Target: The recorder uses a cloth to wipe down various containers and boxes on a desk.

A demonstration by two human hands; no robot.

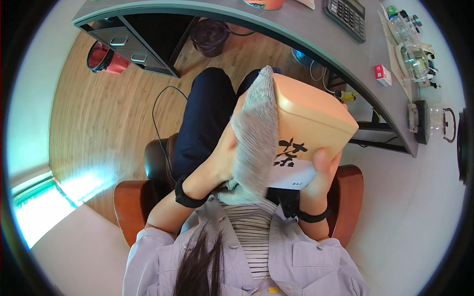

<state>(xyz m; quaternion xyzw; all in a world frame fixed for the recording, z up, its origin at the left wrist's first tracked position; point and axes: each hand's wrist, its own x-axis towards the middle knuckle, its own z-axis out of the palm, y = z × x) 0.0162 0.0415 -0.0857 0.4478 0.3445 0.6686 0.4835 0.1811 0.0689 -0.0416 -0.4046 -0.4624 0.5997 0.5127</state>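
A peach-coloured lidded box [311, 125] with rounded corners is held tilted above my lap. Black brush writing marks its front, and its lower part fades to white. My right hand [327, 168] grips the box's right side, the thumb lying on the front face. Over the left side of the box lies a grey plush cloth [255, 137]. My left hand [226, 155] holds this cloth pressed to the box; the cloth hides most of its fingers. A loose end of the cloth hangs down toward my chest.
Ahead curves a grey desk [311, 27] bearing a calculator [346, 18], a small red-and-white box [383, 75] and a glass teapot [411, 61]. A red bin [111, 61] and a dark bucket [210, 39] stand on the floor. Wooden chair armrests [129, 207] flank me; a black cable [155, 114] runs at left.
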